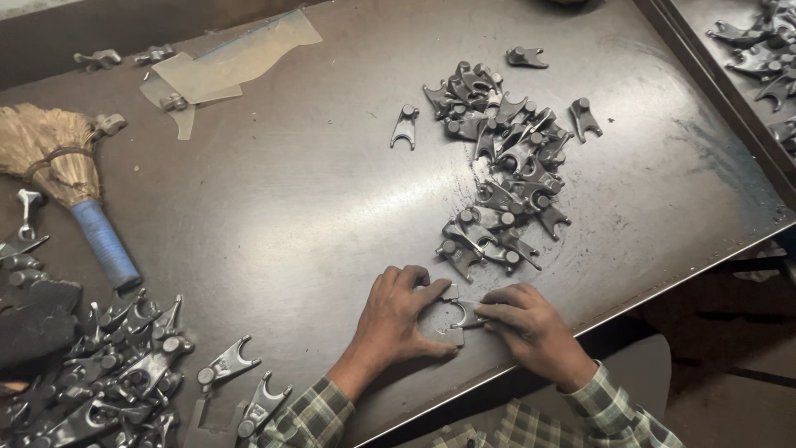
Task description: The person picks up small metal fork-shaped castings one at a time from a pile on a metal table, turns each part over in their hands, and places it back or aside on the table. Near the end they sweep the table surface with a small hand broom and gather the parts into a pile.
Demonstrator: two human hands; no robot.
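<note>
A grey metal fork-shaped part lies on the dark steel table near its front edge, held between both hands. My left hand grips its left side with thumb and fingers. My right hand pinches its right end. Just beyond the hands a long heap of the same fork parts stretches toward the far side. A single fork part lies apart to the left of that heap.
Another pile of fork parts fills the near left corner. A straw hand broom with a blue handle lies at the left. A clear plastic sheet is at the back. A second tray with parts stands at the far right.
</note>
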